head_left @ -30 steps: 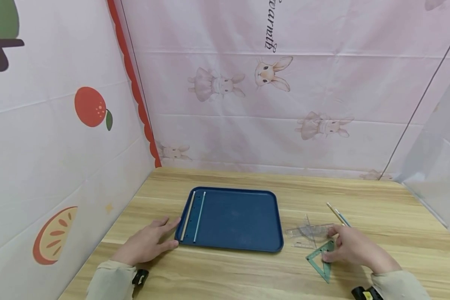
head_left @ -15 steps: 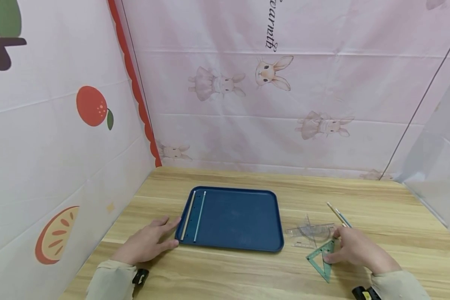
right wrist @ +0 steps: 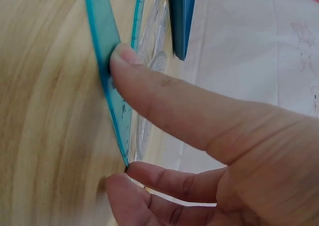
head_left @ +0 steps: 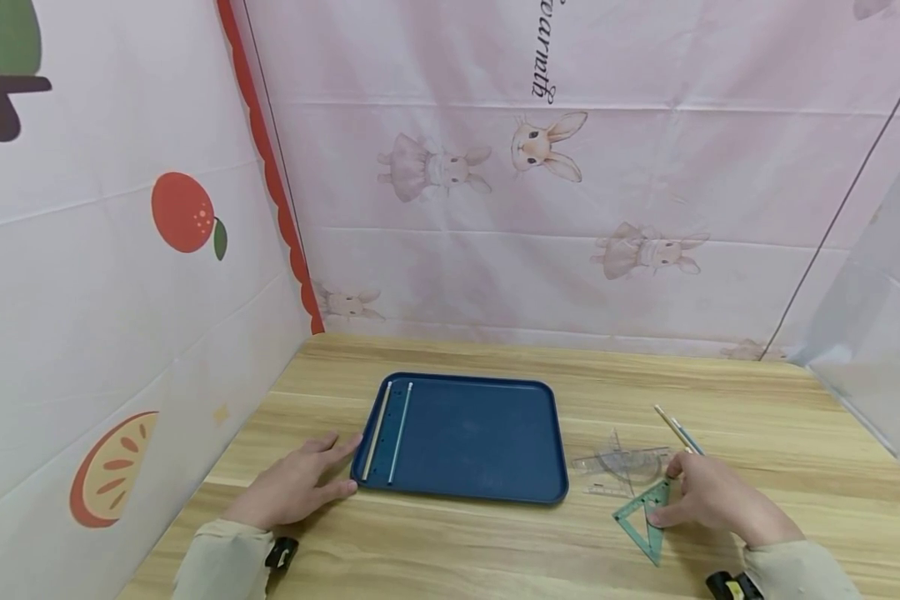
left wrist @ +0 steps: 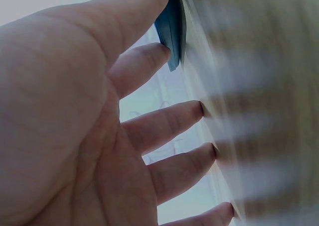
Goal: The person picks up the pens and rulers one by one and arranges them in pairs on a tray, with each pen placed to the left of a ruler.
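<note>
Okay, we seem to be at pickup: our right hand (head_left: 708, 500)'s thumb and index touch the green set square (head_left: 654, 495) beside the tray (head_left: 472, 433); can't tell if clamped. Left hand (head_left: 296, 483): fingers apart, on tray's edge. Next probably needs a firm pinch.

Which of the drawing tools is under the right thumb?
The green triangle. The right hand rests its thumb on it; the others are clear tools lying nearer the tray.

Wood-grain tabletop (head_left: 480, 546) beneath blue tray (head_left: 480, 442), green triangle (head_left: 651, 495), clear measuring tools (head_left: 621, 463), pencils (head_left: 671, 422).
</note>
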Demonstrator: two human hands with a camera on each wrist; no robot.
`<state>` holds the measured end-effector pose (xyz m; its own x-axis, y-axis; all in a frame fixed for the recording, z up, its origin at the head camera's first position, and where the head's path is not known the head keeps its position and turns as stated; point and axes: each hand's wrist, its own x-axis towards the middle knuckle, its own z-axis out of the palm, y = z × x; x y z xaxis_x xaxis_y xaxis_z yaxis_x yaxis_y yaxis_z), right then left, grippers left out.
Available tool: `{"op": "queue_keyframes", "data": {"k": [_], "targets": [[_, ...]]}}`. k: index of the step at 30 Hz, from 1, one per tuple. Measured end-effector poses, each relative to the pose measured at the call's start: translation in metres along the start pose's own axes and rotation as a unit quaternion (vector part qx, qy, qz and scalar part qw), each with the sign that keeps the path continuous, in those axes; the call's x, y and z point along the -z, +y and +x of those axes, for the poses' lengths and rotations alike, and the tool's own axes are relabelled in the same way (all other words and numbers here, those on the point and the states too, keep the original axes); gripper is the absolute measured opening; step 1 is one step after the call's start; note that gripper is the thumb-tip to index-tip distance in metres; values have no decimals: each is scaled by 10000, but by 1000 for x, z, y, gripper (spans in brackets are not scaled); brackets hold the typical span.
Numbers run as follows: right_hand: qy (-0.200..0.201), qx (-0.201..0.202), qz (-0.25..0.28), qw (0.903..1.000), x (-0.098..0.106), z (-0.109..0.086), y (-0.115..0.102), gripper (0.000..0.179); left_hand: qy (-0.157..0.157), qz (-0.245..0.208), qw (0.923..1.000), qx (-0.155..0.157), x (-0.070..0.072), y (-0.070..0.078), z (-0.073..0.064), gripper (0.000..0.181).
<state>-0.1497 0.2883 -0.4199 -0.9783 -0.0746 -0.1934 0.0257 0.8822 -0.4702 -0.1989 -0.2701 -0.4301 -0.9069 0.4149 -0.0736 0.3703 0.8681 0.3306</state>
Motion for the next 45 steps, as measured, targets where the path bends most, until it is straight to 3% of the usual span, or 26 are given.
{"op": "queue_keyframes", "data": {"k": [16,28,39,45], "targets": [[-75,34,-238,9997,2,4,1,73,37,-26,10000,5,0,1,-1,75],[-643,169,126,9977,10,16,17,71,-22,-88,9999,110,0,2,0,76],[-524,112,409,9977,10,16,14,78,7,-63,10000,34,1,2,0,76],[-500,224,867,9947,7,15,13,70,8,-49,9999,98,0,2,0,75]]}}
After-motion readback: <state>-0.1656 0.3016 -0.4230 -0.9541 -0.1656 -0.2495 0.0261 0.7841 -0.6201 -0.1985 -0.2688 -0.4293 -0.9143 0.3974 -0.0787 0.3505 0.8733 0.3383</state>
